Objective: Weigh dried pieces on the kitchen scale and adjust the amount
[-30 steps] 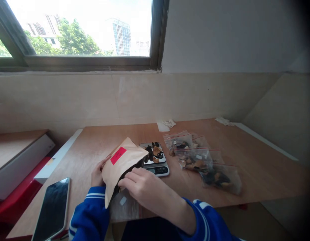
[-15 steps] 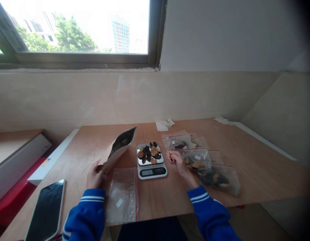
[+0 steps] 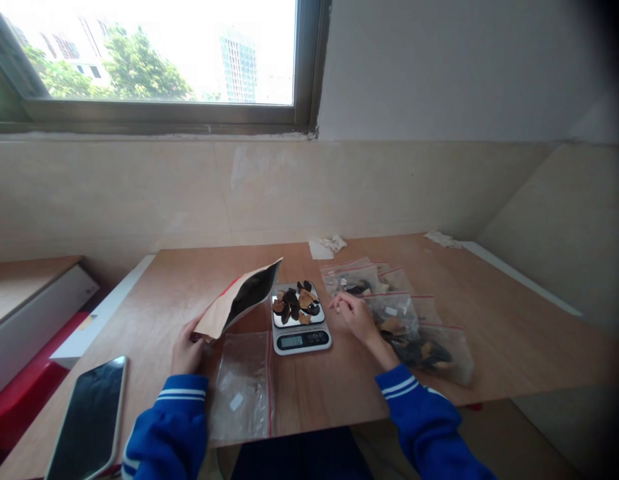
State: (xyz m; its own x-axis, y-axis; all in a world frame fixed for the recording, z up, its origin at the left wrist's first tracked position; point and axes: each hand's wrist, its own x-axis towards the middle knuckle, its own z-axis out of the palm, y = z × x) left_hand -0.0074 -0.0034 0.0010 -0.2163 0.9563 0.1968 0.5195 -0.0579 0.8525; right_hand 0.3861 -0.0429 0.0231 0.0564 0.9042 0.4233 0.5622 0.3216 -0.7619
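Left hand [image 3: 187,348] is gripping the lower corner of the kraft pouch [image 3: 238,301], fingers closed on it, holding its open mouth tilted toward 2 o'clock, just beside the scale [image 3: 300,325]. Dried pieces [image 3: 296,304] are lying on the scale's pan. Right hand [image 3: 356,316] is hovering at the scale's 3 o'clock, fingertips pinched together; whether they are holding anything cannot be told. Filled zip bags [image 3: 395,317] are lying under and beyond it. An empty zip bag [image 3: 242,385] is lying at the scale's 7 o'clock.
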